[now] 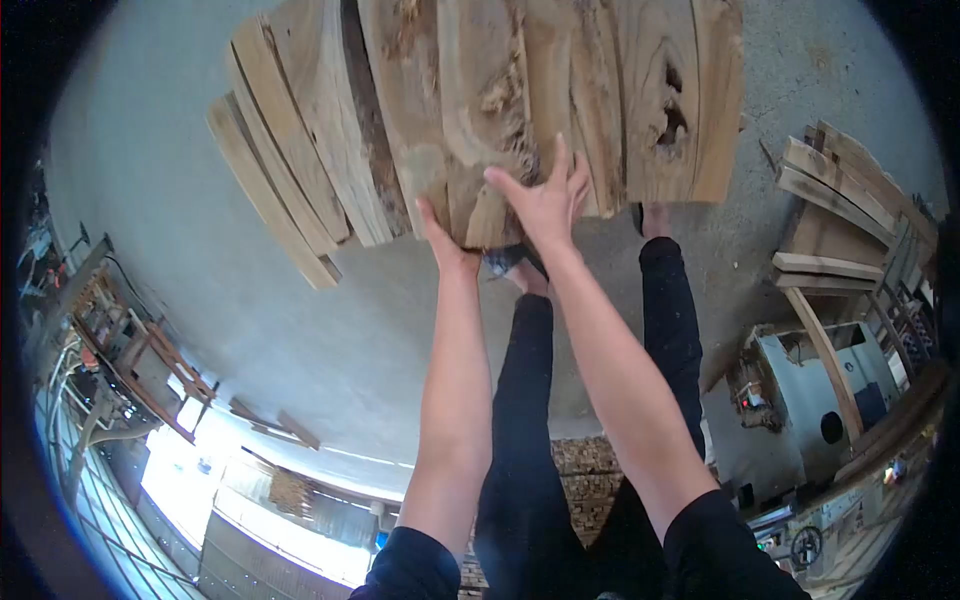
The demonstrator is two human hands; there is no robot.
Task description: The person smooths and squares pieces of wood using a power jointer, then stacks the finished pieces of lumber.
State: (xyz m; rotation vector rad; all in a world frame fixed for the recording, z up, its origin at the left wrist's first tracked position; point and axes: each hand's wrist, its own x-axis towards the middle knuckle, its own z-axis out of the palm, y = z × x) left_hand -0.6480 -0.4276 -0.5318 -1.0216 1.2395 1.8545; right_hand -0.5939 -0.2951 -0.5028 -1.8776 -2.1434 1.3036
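A row of rough wooden planks, some with bark edges and knots, lies side by side ahead of me. My left hand (449, 240) grips the near end of a middle plank (487, 110); its thumb lies on top and its other fingers are hidden beneath the wood. My right hand (547, 207) is over the right side of the same plank, thumb and fingers spread apart, seemingly touching the surface. A plank with a dark hole (660, 80) lies to the right of that hand. Narrower strips (270, 185) fan out at the left.
My feet stand on the grey concrete floor (390, 320), close to the plank ends. More boards (840, 190) are stacked at the right, above a pale machine (830, 370). Wooden pieces and metal equipment (130, 350) stand at the left. Stacked wood blocks (590, 480) are behind me.
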